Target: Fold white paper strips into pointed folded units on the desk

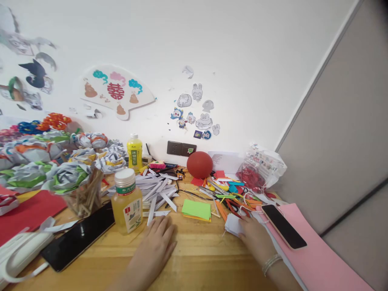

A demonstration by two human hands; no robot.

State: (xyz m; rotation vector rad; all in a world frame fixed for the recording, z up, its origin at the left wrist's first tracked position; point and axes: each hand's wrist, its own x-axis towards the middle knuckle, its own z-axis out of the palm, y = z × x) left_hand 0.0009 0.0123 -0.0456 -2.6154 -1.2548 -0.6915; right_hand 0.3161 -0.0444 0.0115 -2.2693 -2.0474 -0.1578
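Observation:
My left hand [156,244] lies flat on the wooden table with its fingers stretched out and nothing in it. Just beside its fingertips stand a bottle of yellow drink with a white cap [126,210] and a pile of white paper strips [159,190]. My right hand [256,236], a bracelet at the wrist, has its fingers closed at the right edge of a small stack of white paper [233,224]; the thumb is hidden. Between the hands, farther back, lies a stack of green paper squares [196,209] with orange sheets underneath.
At right, a phone [284,226] rests on pink sheets [327,258]. Another dark phone [81,236] lies at left near a white power strip [21,258]. Behind are a red balloon [199,165], scissors [235,209], a second yellow bottle [134,153] and paper flowers [69,177].

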